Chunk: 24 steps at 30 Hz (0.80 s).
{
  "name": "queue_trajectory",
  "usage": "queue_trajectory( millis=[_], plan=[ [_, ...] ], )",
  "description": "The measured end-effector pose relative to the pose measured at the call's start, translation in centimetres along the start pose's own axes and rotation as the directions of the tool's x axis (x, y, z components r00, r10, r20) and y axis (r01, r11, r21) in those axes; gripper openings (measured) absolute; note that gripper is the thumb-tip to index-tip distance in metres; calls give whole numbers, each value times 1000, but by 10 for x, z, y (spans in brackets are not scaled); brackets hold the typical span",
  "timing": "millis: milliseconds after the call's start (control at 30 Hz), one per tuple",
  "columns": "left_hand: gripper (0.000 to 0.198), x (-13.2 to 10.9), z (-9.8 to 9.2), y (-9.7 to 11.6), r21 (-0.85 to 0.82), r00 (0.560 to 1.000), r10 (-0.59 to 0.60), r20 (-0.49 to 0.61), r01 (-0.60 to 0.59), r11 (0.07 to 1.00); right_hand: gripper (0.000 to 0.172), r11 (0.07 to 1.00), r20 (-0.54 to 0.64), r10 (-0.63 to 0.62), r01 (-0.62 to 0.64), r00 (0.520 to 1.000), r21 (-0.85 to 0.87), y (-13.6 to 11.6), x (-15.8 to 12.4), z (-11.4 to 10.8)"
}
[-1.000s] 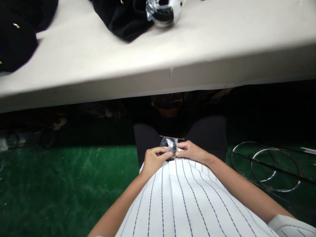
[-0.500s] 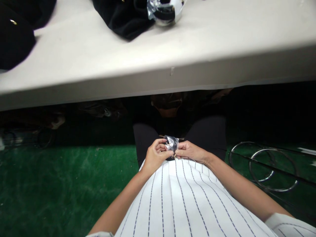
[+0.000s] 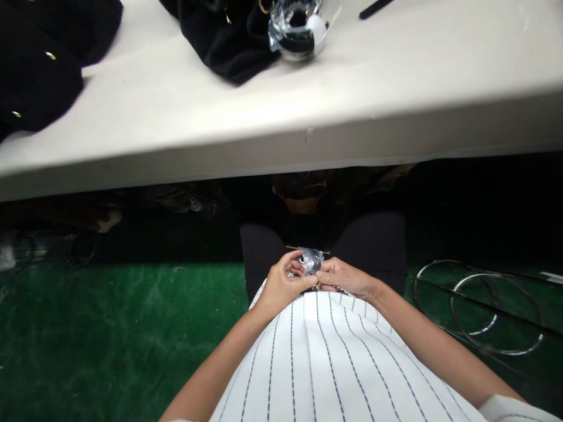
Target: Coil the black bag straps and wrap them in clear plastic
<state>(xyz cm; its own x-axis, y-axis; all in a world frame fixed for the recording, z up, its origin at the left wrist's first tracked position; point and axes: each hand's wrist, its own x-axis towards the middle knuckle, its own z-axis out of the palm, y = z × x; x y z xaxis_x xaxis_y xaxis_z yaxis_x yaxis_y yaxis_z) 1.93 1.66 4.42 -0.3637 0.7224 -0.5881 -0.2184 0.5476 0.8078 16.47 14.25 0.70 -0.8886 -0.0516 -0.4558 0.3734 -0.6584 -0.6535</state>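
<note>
At my lap, below the table edge, I hold a small dark item in clear plastic wrap (image 3: 311, 261) with gold-coloured metal at its lower end. My left hand (image 3: 287, 280) pinches it from the left, thumb reaching to the metal piece. From the right, the fingers of my right hand (image 3: 345, 278) close on its lower right side. The fingertips of both hands meet near the metal fitting. What exactly the wrapped item is, I cannot make out; its underside is hidden by my fingers.
On the white table (image 3: 396, 76) lie black cloth pieces with gold fittings (image 3: 229, 41), a plastic-wrapped black roll (image 3: 297, 35) and a thin black strip (image 3: 375, 8). Metal rings on a rack (image 3: 497, 310) stand right of my legs. The floor (image 3: 132, 328) is green.
The view has shifted slightly, so the table things appear lower and more of them shows. Both hands stay on the wrapped item, with the fingertips slightly moved at the metal fitting.
</note>
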Motion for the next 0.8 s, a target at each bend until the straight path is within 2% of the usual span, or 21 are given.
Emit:
queue_trajectory(
  millis=[100,167,233,300,433,533,600,700,800],
  plan=[
    [68,-6,2,4,88,999,33,-25,-31,996,51,999,24,26,-27,999,35,0,-1,-3],
    [68,-9,4,6,78,997,43,-56,-39,996,51,998,31,18,-20,999,58,1,-1,-4],
    [64,-10,5,6,-29,997,14,-73,-16,999,52,995,22,11,-13,1000,102,4,-1,-6],
    [54,-10,4,4,-204,997,-49,-54,37,978,52,990,12,13,-15,1000,142,6,-1,-7],
    [36,-6,2,0,-522,979,-202,-42,151,840,50,987,54,34,-42,998,157,7,0,-10],
    [25,-3,3,3,-693,931,-363,-38,238,681,49,984,95,56,-71,994,162,6,1,-13],
    [22,-2,4,7,-757,903,-430,-7,276,592,49,982,104,61,-79,993,171,6,2,-15],
    [22,0,5,9,-791,901,-427,78,317,523,47,979,89,47,-64,995,196,8,2,-14],
    [26,3,4,7,-779,907,-392,155,356,516,45,965,53,11,-25,999,262,12,2,-12]
  ],
)
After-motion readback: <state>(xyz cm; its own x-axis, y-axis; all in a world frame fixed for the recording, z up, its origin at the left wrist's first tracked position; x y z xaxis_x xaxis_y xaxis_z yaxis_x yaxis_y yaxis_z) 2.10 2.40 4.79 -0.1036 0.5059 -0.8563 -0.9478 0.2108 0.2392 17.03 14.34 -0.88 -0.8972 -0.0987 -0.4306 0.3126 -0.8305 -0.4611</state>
